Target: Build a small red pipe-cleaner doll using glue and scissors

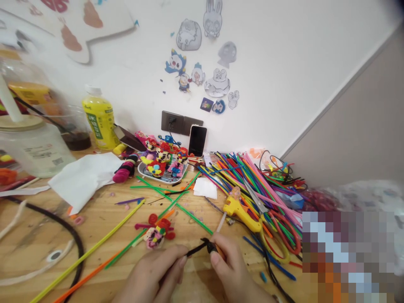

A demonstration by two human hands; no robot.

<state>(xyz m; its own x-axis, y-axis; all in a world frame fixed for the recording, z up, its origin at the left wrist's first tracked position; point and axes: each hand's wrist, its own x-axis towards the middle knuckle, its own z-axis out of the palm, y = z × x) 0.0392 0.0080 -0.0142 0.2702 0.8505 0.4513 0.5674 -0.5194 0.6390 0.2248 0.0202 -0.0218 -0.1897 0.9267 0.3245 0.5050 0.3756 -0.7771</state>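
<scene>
Between my two hands a short black pipe cleaner (196,250) is stretched. My left hand (162,267) pinches its left end between thumb and fingertips. The thumb and fingers of my right hand (232,261) are closed round its bent, bunched right end, and a bit of orange shows behind them. What else lies inside the right hand is hidden. A small pipe-cleaner figure (155,236) with red loops lies just beyond my left hand. Past my right hand is a yellow glue gun (241,213), with scissors (274,227) beside it.
A heap of coloured pipe cleaners (233,172) covers the right back of the wooden table. Several finished figures stand on a tray (170,180). A phone (198,141) leans on the wall. At left are a yellow bottle (100,120), a jar (34,147) and white tissue (86,179).
</scene>
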